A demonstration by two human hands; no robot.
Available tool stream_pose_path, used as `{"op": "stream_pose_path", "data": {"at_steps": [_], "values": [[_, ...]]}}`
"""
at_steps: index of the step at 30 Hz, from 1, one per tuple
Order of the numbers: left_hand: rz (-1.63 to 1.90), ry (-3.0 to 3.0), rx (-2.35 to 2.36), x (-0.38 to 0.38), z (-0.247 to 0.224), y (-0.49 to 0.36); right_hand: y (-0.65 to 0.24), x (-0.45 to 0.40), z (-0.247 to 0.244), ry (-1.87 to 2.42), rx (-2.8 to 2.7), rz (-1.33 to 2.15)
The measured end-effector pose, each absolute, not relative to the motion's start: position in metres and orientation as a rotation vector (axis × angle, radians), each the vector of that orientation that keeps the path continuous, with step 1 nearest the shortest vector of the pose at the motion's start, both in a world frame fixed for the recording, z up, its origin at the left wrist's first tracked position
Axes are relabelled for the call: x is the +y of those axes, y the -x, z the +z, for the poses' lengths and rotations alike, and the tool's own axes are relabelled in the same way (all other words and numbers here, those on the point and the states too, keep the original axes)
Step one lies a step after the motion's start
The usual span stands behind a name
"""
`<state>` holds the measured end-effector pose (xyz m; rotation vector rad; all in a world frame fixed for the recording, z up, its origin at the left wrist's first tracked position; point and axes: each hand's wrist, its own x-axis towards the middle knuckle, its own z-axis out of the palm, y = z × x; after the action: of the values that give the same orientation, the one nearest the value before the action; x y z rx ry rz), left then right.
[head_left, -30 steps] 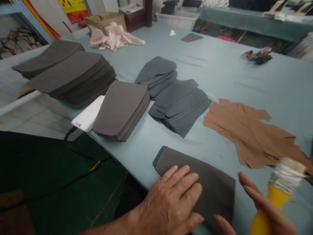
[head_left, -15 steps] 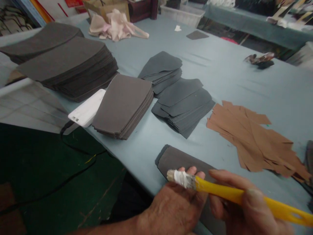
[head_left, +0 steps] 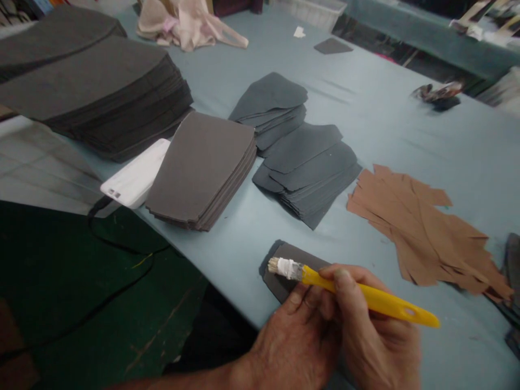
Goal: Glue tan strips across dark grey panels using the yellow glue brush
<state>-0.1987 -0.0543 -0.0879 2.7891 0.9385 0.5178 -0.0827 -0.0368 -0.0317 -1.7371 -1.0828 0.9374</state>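
My right hand (head_left: 377,325) grips a flat brush (head_left: 349,290) with a yellow plastic handle and pale, paste-crusted bristles. The bristle tip hangs just over the far end of a folded dark grey fabric stack (head_left: 284,276). My left hand (head_left: 300,346) lies on that stack with its fingers slightly curled, just below the brush, and hides most of it. Whether the bristles touch the fabric is hard to tell.
Several stacks of dark grey cut pieces (head_left: 201,170) and loose tan pieces (head_left: 422,227) lie on the pale blue table (head_left: 447,135). A white power bank (head_left: 136,173) with a black cable sits at the table's near left edge. Beyond that edge is green floor (head_left: 81,281).
The brush has swung from my right side to lie across above my left hand, with its bristles now over the stack's far end. My left hand has curled up from lying flat.
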Motion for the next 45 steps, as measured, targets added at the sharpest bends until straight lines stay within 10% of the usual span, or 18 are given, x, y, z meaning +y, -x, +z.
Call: {"op": "stream_pose_path", "data": {"at_steps": [45], "values": [[0.557,-2.736,0.933,-0.060,-0.093,0.203,0.083,-0.034,-0.026,1.652,-1.568,0.370]]}}
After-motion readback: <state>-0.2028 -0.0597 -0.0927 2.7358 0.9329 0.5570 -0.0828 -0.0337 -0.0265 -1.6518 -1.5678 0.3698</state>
